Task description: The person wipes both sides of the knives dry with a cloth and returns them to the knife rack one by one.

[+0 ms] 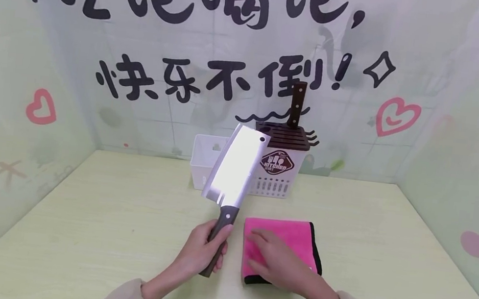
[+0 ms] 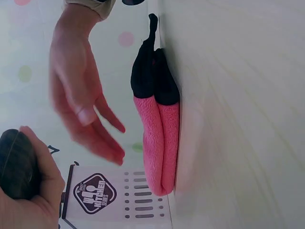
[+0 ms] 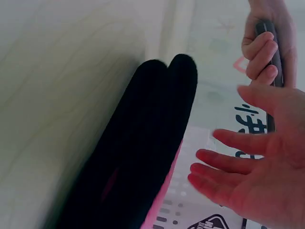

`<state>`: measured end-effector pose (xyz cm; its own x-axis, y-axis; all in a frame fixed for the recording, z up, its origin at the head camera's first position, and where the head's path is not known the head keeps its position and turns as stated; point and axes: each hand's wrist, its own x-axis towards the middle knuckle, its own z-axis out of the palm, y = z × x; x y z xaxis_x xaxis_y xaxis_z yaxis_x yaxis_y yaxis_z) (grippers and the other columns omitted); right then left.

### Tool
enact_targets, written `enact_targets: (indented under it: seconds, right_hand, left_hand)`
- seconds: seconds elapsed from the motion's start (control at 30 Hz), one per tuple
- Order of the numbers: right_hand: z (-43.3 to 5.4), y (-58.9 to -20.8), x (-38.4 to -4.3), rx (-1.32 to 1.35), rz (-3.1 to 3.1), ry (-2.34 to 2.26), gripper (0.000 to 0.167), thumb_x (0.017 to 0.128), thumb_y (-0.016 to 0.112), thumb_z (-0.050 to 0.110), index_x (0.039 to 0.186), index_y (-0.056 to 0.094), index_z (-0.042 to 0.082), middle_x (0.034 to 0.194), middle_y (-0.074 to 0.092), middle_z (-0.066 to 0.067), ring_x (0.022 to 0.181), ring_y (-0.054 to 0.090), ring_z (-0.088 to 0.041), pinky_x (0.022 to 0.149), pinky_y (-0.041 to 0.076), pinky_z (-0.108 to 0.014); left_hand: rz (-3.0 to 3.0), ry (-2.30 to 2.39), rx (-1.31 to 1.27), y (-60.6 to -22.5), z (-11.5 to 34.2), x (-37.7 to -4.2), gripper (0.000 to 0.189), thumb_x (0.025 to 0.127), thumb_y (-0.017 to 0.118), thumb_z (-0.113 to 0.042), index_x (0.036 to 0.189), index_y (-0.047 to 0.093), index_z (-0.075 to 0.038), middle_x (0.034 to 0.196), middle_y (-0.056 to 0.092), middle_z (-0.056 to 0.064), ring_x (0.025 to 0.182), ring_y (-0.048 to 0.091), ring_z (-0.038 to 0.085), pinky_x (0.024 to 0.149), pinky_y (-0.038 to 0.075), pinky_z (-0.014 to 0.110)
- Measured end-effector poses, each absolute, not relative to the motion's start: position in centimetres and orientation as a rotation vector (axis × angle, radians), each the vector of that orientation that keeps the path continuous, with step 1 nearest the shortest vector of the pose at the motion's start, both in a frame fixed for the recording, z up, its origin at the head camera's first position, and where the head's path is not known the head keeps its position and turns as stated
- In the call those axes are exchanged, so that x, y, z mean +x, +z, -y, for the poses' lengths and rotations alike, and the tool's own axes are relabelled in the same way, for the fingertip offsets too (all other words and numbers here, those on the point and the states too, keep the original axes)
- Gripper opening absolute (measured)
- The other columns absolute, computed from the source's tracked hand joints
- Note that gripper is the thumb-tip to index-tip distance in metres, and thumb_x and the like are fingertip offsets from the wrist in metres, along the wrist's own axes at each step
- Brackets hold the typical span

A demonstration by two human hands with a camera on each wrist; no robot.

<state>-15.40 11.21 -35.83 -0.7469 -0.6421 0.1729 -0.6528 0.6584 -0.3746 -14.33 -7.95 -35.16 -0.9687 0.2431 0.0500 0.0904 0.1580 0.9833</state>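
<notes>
A cleaver (image 1: 237,166) with a broad shiny blade and a dark riveted handle is gripped by my left hand (image 1: 203,249), blade pointing up and away. In the left wrist view only the end of its handle (image 2: 18,164) shows. A folded pink cloth (image 1: 289,234) with black edging lies on the table, to the right of the cleaver. Over the cloth hovers my right hand (image 1: 277,262), its fingers spread and holding nothing. The right wrist view shows a gap between these fingers (image 3: 233,162) and the cloth's black edge (image 3: 143,129).
Behind the cleaver stands a white plastic kitchen holder (image 1: 272,188) with a dark slotted top (image 1: 283,137); a brown-handled utensil (image 1: 297,104) sticks up from it. An open white bin (image 1: 203,153) adjoins it. Printed curtains (image 1: 171,127) enclose the table (image 1: 80,220) at the back and sides.
</notes>
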Motion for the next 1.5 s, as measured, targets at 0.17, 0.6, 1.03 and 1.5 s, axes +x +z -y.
enact_targets:
  seconds: [0.17, 0.6, 1.03, 1.5]
  right_hand:
    - [-12.1, -36.2, -14.7, 1.191, 2.945, 0.257, 0.065, 0.078, 0.064, 0.041, 0.123, 0.049, -0.004, 0.131, 0.039, -0.022, 0.124, 0.033, -0.035, 0.101, 0.032, -0.045]
    - [-12.1, -37.6, -13.6, 1.103, 3.071, -0.157, 0.06, 0.08, 0.064, 0.015, 0.133, 0.038, 0.004, 0.138, 0.029, -0.023, 0.126, 0.029, -0.038, 0.092, 0.038, -0.053]
    - [-11.6, -38.7, -15.8, 1.105, 2.64, -0.337, 0.018, 0.081, 0.061, 0.009, 0.098, 0.053, 0.009, 0.085, 0.048, -0.005, 0.073, 0.046, -0.016, 0.054, 0.046, -0.023]
    - [-12.4, -38.3, -17.9, 1.065, 2.696, 0.141, 0.032, 0.07, 0.071, 0.01, 0.09, 0.047, 0.002, 0.072, 0.042, -0.001, 0.065, 0.041, -0.014, 0.058, 0.043, -0.024]
  left_hand:
    - [-2.311, 1.929, 0.298, -35.1, 8.4, -14.3, 0.035, 0.092, 0.047, -0.03, 0.084, 0.045, 0.004, 0.059, 0.052, 0.009, 0.039, 0.048, 0.014, 0.037, 0.047, 0.035]
    - [-2.335, 1.906, 0.292, -35.3, 8.8, -14.3, 0.033, 0.093, 0.046, -0.027, 0.083, 0.046, 0.004, 0.058, 0.051, 0.004, 0.039, 0.048, 0.014, 0.037, 0.047, 0.036]
    - [-2.333, 1.885, 0.3, -35.4, 8.8, -14.3, 0.032, 0.093, 0.046, -0.027, 0.084, 0.046, 0.004, 0.058, 0.051, 0.005, 0.039, 0.048, 0.014, 0.037, 0.047, 0.035]
    - [-2.347, 1.877, 0.311, -35.5, 9.0, -14.2, 0.034, 0.092, 0.047, -0.029, 0.082, 0.046, 0.004, 0.058, 0.051, 0.007, 0.037, 0.048, 0.013, 0.036, 0.046, 0.035]
